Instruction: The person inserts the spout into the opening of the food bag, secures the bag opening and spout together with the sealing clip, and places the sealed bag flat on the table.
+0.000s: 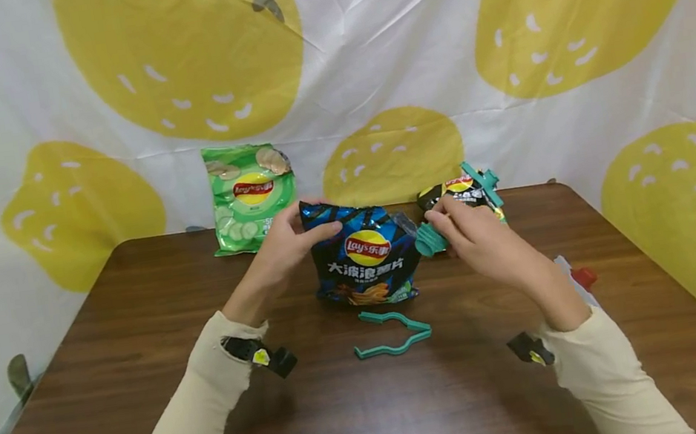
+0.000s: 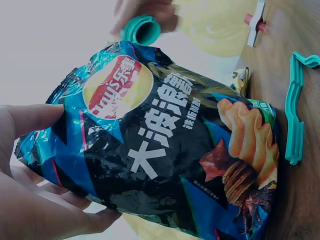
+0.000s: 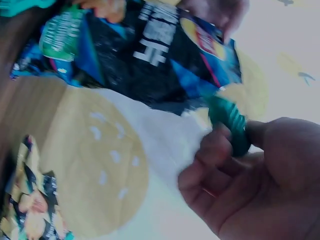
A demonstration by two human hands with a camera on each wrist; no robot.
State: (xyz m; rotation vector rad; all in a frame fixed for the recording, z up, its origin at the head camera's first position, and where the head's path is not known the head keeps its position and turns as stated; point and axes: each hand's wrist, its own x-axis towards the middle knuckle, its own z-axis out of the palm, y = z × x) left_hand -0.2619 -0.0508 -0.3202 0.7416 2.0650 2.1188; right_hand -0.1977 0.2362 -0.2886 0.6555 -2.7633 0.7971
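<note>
A blue-and-black potato chip bag [image 1: 365,263] is held upright by its upper left side in my left hand [image 1: 288,245]. In the left wrist view the thumb lies over the front of the bag [image 2: 165,145] and the other fingers are behind it. My right hand [image 1: 486,237] pinches a green ribbed screw cap [image 1: 430,239] beside the bag's upper right corner. The cap [image 2: 142,31] turns its hollow end toward the left wrist camera. A clear strip [image 1: 404,222] shows between bag and cap; what it belongs to cannot be told.
An opened green bag clip [image 1: 395,331] lies in front of the bag. A green chip bag [image 1: 253,197] stands at the back left. Behind my right hand is a black chip bag [image 1: 450,190] with a green clip [image 1: 484,181]. A white clip with a red cap [image 1: 583,278] lies right.
</note>
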